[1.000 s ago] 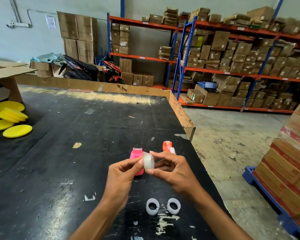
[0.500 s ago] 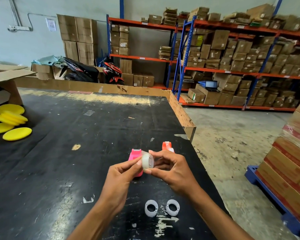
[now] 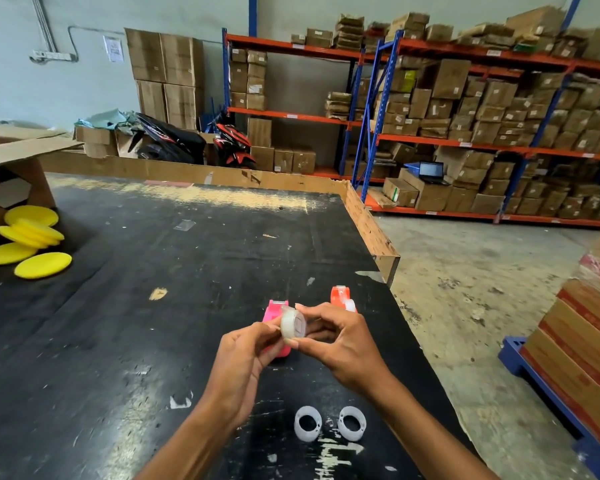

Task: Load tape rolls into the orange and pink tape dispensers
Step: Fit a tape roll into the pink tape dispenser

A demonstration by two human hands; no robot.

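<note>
Yellow discs (image 3: 32, 244) lie beside a cardboard box (image 3: 11, 168).

Black scuffed table (image 3: 153, 341) carrying pink dispenser (image 3: 272, 313), orange dispenser (image 3: 340, 295), two white rings (image 3: 308, 423), yellow pads (image 3: 32, 240).

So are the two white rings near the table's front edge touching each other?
Apart. The head view shows bare black table between the left ring and the right ring.

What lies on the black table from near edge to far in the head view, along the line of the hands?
Two white rings → both hands holding a tape roll → pink dispenser → orange dispenser → cardboard table rim.
</note>
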